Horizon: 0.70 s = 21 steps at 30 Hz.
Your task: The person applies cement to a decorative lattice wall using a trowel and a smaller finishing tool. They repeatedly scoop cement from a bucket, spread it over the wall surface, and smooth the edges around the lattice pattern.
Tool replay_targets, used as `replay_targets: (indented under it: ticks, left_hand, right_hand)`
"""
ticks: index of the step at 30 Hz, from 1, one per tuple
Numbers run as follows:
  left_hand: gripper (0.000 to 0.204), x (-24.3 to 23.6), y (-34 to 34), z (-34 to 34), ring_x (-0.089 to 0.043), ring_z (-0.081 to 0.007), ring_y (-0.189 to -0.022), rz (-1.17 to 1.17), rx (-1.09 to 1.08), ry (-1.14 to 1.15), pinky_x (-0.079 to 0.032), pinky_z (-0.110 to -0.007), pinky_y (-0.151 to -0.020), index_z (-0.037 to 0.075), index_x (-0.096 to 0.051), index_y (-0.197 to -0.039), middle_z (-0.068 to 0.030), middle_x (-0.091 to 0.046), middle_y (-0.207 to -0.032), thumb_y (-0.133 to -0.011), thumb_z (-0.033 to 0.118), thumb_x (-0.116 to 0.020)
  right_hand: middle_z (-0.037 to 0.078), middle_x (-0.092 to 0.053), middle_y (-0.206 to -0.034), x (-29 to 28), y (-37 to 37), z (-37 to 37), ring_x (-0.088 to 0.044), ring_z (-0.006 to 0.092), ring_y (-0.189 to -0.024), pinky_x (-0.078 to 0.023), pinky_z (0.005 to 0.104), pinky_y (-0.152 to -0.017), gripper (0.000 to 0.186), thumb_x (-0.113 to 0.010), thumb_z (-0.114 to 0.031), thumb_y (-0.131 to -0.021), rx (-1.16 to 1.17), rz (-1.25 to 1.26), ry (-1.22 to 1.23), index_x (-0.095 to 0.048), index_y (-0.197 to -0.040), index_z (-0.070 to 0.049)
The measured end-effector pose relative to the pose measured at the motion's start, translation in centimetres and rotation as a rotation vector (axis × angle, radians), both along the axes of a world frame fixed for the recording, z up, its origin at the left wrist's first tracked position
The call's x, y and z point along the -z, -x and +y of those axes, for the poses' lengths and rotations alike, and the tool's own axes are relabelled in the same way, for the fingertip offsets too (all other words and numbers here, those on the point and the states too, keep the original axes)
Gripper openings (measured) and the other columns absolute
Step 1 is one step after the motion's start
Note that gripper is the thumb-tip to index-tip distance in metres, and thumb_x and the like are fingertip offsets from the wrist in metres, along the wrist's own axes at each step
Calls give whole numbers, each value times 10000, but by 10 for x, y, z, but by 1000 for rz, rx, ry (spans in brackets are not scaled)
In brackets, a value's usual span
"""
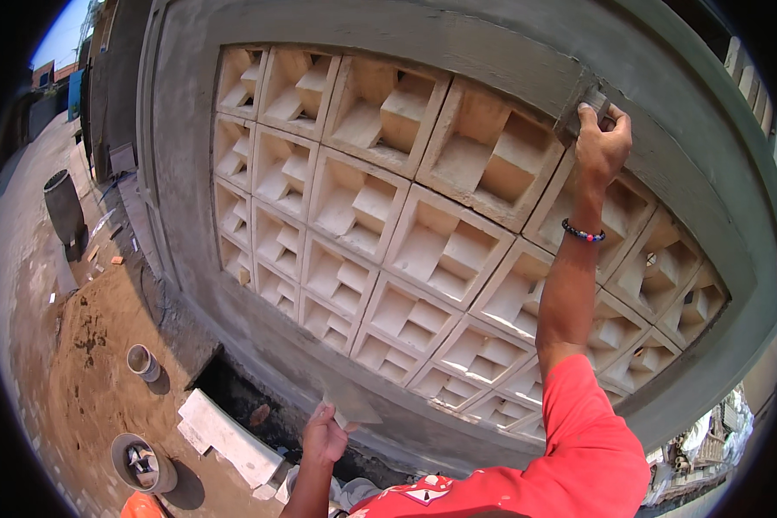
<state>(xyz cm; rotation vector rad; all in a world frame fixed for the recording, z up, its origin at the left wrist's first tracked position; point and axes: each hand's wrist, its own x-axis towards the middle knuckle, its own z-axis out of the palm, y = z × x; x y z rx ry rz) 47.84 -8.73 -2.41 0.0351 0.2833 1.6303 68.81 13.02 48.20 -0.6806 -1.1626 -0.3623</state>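
1. Right hand (607,142), at 2 o'clock, pinches a small grey tool (594,101) against grey plaster (492,60) above pale hollow blocks (475,207).
2. Left hand (324,438), at 7 o'clock, has fingers closed on a flat plate (356,406).
3. Small bucket (153,372), 8 o'clock: contents unclear.
4. Larger bucket (168,480), between 7 and 8: mixed pale and dark pieces.
5. Tall dark bin (66,216), 9 o'clock: inside hidden.

Sandy ground (86,393) bears a small bucket (153,371), a larger bucket (167,478) and a pale slab (233,442)
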Motion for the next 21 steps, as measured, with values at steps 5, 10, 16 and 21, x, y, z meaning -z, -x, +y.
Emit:
replay_targets:
  ticks: [5, 10, 16, 21]
  left_hand:
    - [388, 9, -6, -5, -526, -255, -1167, -11, -36, -28, -451, -470, -939, 51, -410, -1303, -90, -523, -1282, -926, 92, -489]
    - [415, 17, -7, -23, -523, -268, -1170, -63, -98, -15, -464, -472, -927, 47, -400, -1320, -96, -518, -1294, -921, 109, -495]
    - [343, 9, 4, -47, -557, -264, -1122, -44, -227, 58, -500, -428, -921, 57, -465, -1260, -105, -550, -1249, -923, 117, -472]
    - [327, 8, 7, -42, -558, -277, -1127, -25, -191, 95, -508, -439, -917, 43, -473, -1248, -113, -549, -1256, -927, 102, -453]
  right_hand:
    - [226, -662, -917, -1, 100, 14, -656, 365, -872, -510, 430, -786, 417, -682, -236, -753, 62, -162, 136, -550, -1055, 20]
    - [258, -637, -930, -4, 201, 62, -621, 444, -875, -496, 482, -797, 394, -625, -190, -751, 5, -502, 121, -523, -1050, 46]
    - [117, -663, -973, 9, 197, 21, -650, 194, -853, -543, 324, -755, 328, -527, -112, -904, -1325, -260, 447, -536, -1214, -6]
    - [112, -611, -1166, 39, 52, 20, -619, 214, -1014, -526, 368, -869, 303, -408, -121, -964, -2094, -176, 356, -519, -1219, 0]
